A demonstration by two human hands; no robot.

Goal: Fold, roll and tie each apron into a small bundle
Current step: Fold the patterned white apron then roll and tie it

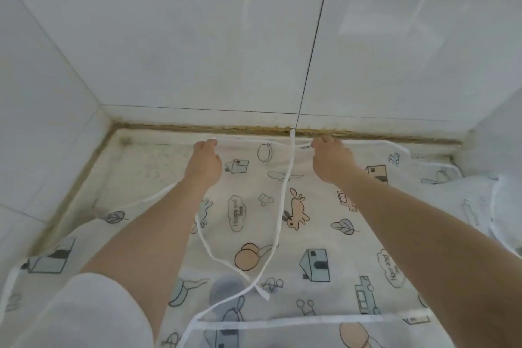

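While we pinch apron (282, 234) far hem, loose white strap (282, 206) crossing its middle may get trapped in fold, our guess. Left hand (204, 162) and right hand (330, 161) each curl on hem just before brown grout seam (226, 128). Apron: thin, translucent, cartoon-printed, spread flat on counter (135, 161) below that seam.

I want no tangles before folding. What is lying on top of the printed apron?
White ties trail loose across the apron and cross near its lower middle. Both forearms reach over it, left hand and right hand at its far edge. Whatever lies under the arms is hidden.
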